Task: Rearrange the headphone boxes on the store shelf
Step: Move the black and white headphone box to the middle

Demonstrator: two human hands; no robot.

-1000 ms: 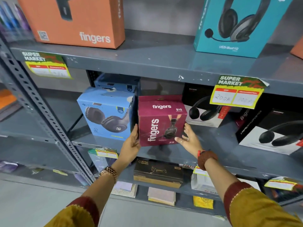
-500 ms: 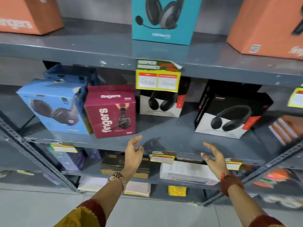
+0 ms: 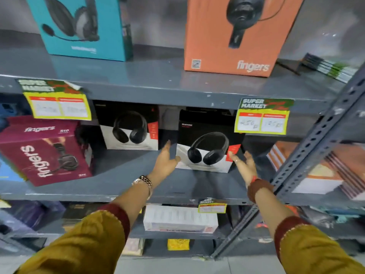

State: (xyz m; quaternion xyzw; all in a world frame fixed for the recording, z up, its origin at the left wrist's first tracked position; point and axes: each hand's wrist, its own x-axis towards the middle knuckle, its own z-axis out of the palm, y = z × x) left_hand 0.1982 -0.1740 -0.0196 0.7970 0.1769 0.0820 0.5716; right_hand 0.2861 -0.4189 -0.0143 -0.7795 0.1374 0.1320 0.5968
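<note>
A black-and-white headphone box [image 3: 209, 143] stands on the middle grey shelf [image 3: 138, 186], turned slightly. My left hand [image 3: 166, 158] is open at its left side and my right hand [image 3: 245, 162] is open at its right front corner; both are at the box's edges without gripping it. A second black-and-white headphone box [image 3: 130, 128] stands further back to the left. The maroon "fingers" box [image 3: 45, 151] sits at the left of the same shelf.
On the upper shelf stand a teal headset box [image 3: 83, 26] and an orange "fingers" box [image 3: 239, 34]. Yellow price tags [image 3: 59, 103] hang from the shelf edge. A slanted metal upright [image 3: 308, 155] crosses at right, with stacked books [image 3: 325, 167] behind it. Lower shelves hold more boxes.
My view swung right. Both hands let go of the maroon box and travelled right and forward to the sides of the black-and-white box.
</note>
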